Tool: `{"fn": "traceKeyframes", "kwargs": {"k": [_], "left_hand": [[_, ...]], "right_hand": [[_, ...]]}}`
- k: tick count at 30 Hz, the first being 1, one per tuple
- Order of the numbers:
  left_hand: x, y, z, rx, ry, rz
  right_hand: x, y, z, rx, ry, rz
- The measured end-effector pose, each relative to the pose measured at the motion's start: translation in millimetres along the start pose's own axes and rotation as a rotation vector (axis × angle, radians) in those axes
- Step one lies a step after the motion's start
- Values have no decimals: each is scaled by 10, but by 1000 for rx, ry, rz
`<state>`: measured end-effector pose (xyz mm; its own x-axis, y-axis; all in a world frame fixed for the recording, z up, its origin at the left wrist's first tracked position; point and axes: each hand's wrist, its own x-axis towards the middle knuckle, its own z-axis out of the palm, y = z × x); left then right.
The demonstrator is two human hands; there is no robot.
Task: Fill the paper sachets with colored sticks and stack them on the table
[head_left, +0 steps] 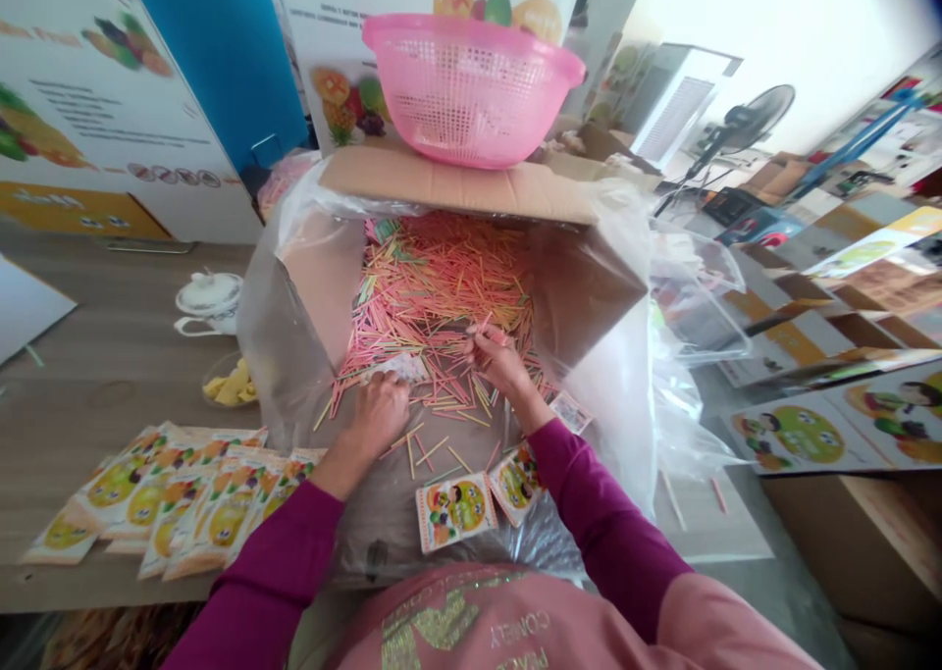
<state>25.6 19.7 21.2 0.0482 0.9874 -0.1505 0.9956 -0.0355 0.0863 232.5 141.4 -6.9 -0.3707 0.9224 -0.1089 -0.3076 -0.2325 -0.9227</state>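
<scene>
A cardboard box (324, 278) lies on its side, its mouth towards me, with a heap of thin pink, yellow and green sticks (448, 268) spilling out. My left hand (383, 407) is closed on the near end of a small pale printed packet (403, 367) at the heap's edge. Over the front of the heap, my right hand (498, 358) has its fingers pinched together around a few pink sticks. Two printed packets, one flat (456, 513) and one tilted (517, 484), lie below my right forearm. Another small packet (571, 412) sits beside my right sleeve.
Several printed packets (191, 498) lie overlapped at the left. Behind them are a glass bowl with yellow pieces (231, 386) and a white lidded pot (210, 294). A pink basket (471, 91) stands above the box. Clear plastic sheeting (618, 376) surrounds the box.
</scene>
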Motion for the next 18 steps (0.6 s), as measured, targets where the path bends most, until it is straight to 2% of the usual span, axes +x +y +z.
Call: {"fn": "traceKeyframes", "kwargs": {"k": [6, 11, 15, 18], "left_hand": [[1, 18, -97, 28, -52, -14], [27, 27, -86, 31, -38, -20], [56, -19, -97, -9, -42, -48], [68, -67, -103, -29, -33, -59]], "right_hand": [[-68, -10, 4, 50, -30, 128], [-23, -4, 19, 33, 95, 131], [32, -35, 37, -7, 203, -1], [66, -10, 69, -82, 208, -145]]}}
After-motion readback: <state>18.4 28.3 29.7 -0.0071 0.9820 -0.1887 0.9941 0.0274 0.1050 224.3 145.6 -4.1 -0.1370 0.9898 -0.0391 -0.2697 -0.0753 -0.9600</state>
